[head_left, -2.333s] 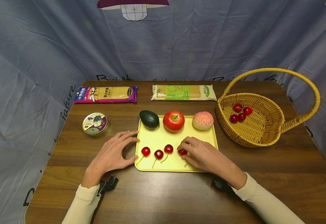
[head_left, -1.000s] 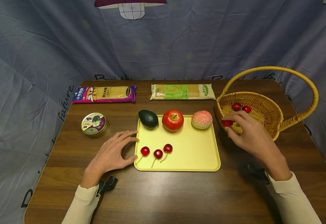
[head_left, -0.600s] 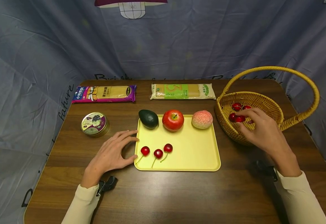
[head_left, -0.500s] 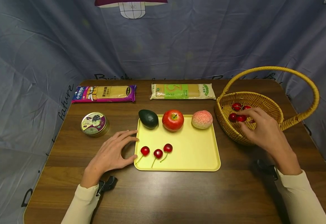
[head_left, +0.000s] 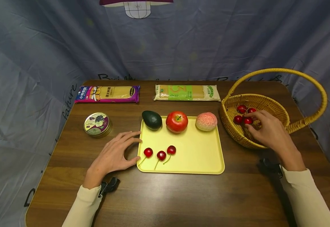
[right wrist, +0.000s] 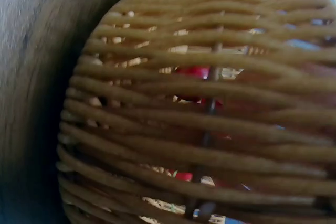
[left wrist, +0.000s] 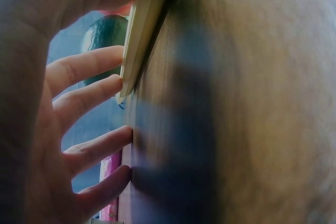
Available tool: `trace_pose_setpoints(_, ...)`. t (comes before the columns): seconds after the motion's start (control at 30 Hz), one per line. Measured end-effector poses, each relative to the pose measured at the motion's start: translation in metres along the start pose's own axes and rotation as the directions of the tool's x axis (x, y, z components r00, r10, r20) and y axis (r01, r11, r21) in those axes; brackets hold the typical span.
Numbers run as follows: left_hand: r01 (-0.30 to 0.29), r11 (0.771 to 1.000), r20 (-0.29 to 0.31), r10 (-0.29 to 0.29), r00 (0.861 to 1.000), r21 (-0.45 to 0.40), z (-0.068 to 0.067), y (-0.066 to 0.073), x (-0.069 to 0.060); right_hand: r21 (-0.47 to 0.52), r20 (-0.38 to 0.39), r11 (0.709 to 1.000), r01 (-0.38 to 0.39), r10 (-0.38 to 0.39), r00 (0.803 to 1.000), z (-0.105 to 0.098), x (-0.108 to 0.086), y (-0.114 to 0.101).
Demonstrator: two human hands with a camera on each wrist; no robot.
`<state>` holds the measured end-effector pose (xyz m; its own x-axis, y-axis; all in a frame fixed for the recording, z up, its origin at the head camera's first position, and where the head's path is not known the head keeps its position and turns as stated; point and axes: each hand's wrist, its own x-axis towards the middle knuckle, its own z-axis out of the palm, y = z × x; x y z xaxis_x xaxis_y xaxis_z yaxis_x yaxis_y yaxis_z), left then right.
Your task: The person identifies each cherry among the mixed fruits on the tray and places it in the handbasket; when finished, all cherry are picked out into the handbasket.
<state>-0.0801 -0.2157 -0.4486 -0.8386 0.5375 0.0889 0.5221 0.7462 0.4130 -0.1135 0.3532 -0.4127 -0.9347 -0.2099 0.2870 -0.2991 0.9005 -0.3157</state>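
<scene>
In the head view the right hand (head_left: 272, 130) reaches into the yellow wicker basket (head_left: 238, 135), thumb and forefinger pinching a red cherry (head_left: 248, 120). Several other cherries lie around it in the basket. The left hand (head_left: 112, 156) has its spread fingertips against the left rim of the yellow tray (head_left: 193, 172); the left wrist view shows fingers touching the tray's edge (left wrist: 143, 24). On the tray lie three stemmed cherries, one of them at the left (head_left: 148, 152). In the right wrist view, the basket's weave (right wrist: 173, 93) hides most of the right hand.
Along the tray's far side sit an avocado (head_left: 152, 120), a red apple (head_left: 177, 122) and a peach (head_left: 206, 121). Two noodle packs, purple (head_left: 108, 94) and green (head_left: 186, 92), lie near the table's back edge. A round tin (head_left: 98, 125) stands at the left.
The right hand has carried a cherry from the tray into the basket at the right, shifting slightly inside it since. The left hand has stayed at the tray's left rim.
</scene>
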Motion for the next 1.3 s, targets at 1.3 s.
trace_pose_setpoints(1.3,0.013,1.0,0.007,-0.013,1.0,-0.003,-0.001,0.001,0.0,-0.033,0.007,0.999,-0.011,0.011,1.0,-0.008,0.007,-0.007)
